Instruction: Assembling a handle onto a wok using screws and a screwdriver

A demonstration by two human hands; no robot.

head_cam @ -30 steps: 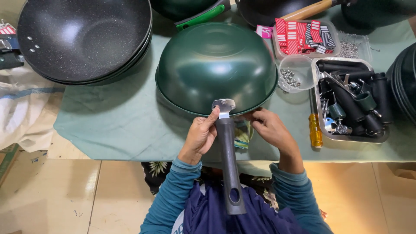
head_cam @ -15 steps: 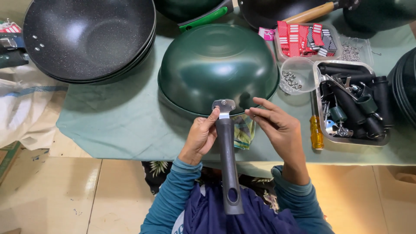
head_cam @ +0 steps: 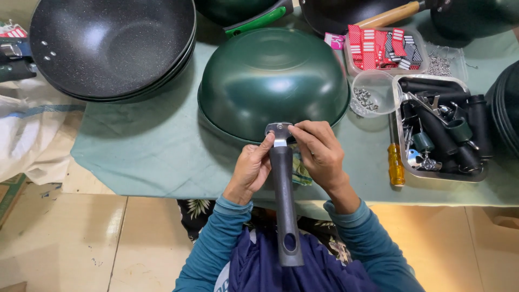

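Right hand (head_cam: pixel 320 154) moved onto bracket (head_cam: pixel 278 130), pinching it; left hand (head_cam: pixel 251 170) grips handle (head_cam: pixel 285 200). Inverted green wok (head_cam: pixel 273 81) may slide, misaligning them.

Green wok (head_cam: pixel 270 81): smooth enamel-like coat, satin sheen.
Handle (head_cam: pixel 285 205): matt black plastic; bracket (head_cam: pixel 278 130) at its tip bright bare metal.
Stacked black woks (head_cam: pixel 108 46): speckled non-stick finish, slight gloss.
Table (head_cam: pixel 151 146) cover: matt pale green cloth.
Screwdriver (head_cam: pixel 396 162): translucent amber plastic grip.
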